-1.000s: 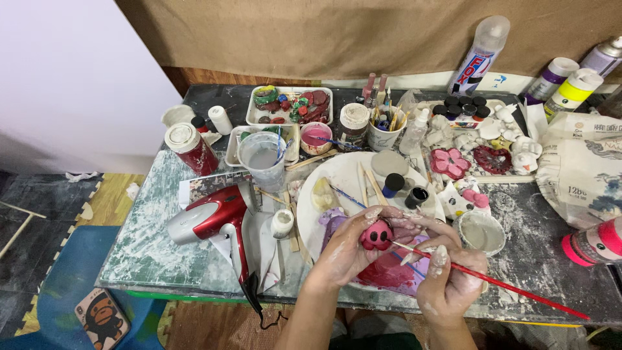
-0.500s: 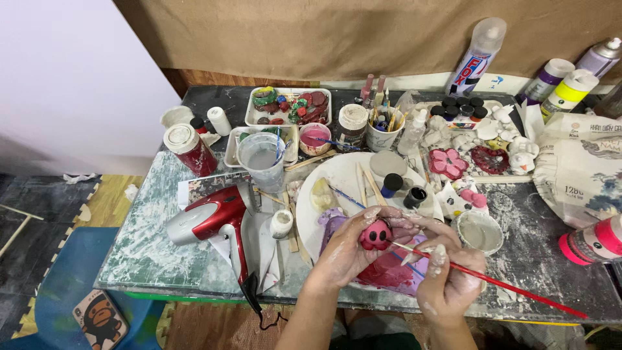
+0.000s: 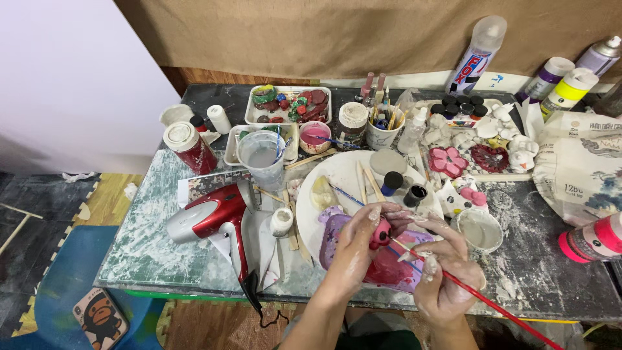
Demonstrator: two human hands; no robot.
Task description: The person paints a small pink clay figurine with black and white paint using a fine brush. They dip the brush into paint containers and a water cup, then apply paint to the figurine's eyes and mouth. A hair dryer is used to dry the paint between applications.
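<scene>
We note one cluttered tabletop (image 3: 162, 246), one red hair dryer (image 3: 210, 217) at its left, one white round plate (image 3: 337, 178) in the middle. One purple tray (image 3: 389, 269) lies under our two hands. Left hand (image 3: 359, 243) grips one small pink figure (image 3: 380, 233) above the tray. Right hand (image 3: 447, 279) pinches one red-handled brush (image 3: 492, 304), long axis slanting, tip up-left touching the figure, handle toward lower right.

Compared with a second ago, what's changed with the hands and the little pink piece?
Nothing visibly moved. The left hand still holds the small pink figure over the purple tray, and the right hand still holds the red paintbrush with its tip at the figure. The red hair dryer lies where it was.
</scene>
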